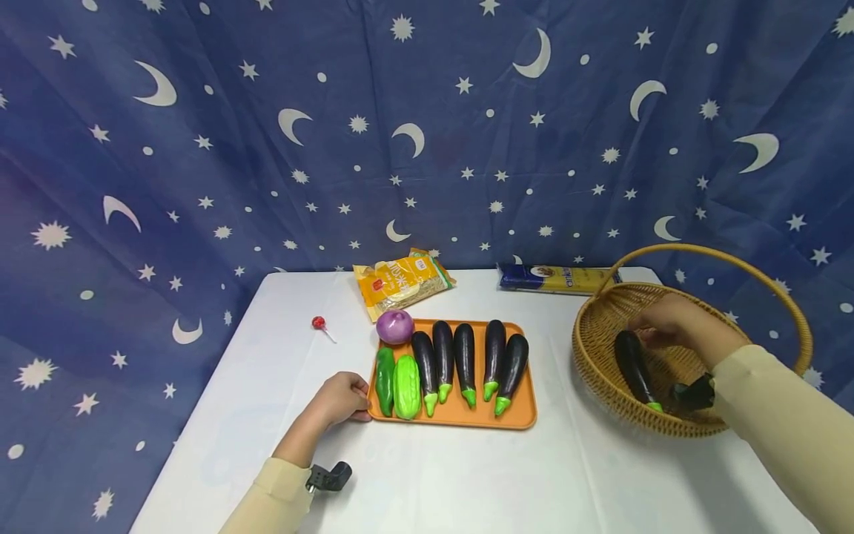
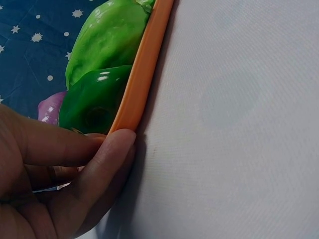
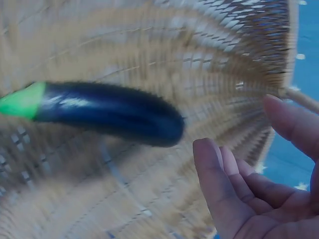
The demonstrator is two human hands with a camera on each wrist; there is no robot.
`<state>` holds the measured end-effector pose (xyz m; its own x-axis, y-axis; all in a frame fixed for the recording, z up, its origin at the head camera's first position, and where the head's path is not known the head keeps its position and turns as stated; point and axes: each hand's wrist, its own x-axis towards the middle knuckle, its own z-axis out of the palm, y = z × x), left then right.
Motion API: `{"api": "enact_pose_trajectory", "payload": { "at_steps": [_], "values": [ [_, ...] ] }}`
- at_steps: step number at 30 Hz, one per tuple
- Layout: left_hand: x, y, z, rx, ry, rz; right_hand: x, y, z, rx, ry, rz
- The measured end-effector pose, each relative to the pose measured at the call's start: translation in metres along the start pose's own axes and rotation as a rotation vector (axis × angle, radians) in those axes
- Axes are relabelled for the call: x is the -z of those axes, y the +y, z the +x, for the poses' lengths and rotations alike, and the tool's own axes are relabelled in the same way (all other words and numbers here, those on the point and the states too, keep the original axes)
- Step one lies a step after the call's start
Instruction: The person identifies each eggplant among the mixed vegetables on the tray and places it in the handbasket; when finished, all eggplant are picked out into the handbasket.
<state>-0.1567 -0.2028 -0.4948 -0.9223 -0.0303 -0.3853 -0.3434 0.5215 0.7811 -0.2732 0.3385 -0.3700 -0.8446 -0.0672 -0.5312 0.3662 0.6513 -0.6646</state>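
An orange tray [image 1: 522,417] on the white table carries several dark eggplants [image 1: 465,360], a purple onion [image 1: 395,327], a green pepper [image 1: 384,380] and a bumpy green gourd [image 1: 406,386]. My left hand [image 1: 343,400] grips the tray's near left corner. In the left wrist view the left hand [image 2: 112,139] has its thumb against the tray rim [image 2: 144,64] and a finger over it, beside the pepper [image 2: 92,107]. My right hand [image 1: 674,326] hovers with relaxed fingers inside the wicker basket [image 1: 600,386]. It is just past the end of an eggplant [image 1: 634,367] lying there. In the right wrist view the eggplant [image 3: 109,112] lies apart from the right hand [image 3: 239,124].
A yellow noodle pack [image 1: 402,282] and a blue spaghetti pack [image 1: 557,278] lie at the table's far edge. A red lollipop [image 1: 319,324] sits left of the tray. The basket's tall handle [image 1: 734,259] arches over my right hand. A blue star-print curtain hangs behind.
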Motion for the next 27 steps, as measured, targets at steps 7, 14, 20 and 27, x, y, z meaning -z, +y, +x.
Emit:
{"api": "enact_pose_trajectory", "payload": {
  "at_steps": [7, 14, 20, 27],
  "values": [
    [-0.001, -0.002, 0.003, 0.005, -0.012, -0.011, 0.003, -0.032, -0.020, 0.051, -0.035, 0.061],
    [0.001, -0.006, 0.001, 0.008, -0.003, -0.010, -0.006, -0.070, -0.036, 0.112, -0.114, 0.111],
    [0.003, -0.004, 0.002, 0.004, -0.004, -0.015, -0.022, -0.092, -0.046, 0.176, -0.166, 0.186],
    [0.002, 0.000, 0.002, -0.001, -0.015, -0.013, -0.059, -0.107, -0.046, 0.200, -0.167, 0.248]
  ]
}}
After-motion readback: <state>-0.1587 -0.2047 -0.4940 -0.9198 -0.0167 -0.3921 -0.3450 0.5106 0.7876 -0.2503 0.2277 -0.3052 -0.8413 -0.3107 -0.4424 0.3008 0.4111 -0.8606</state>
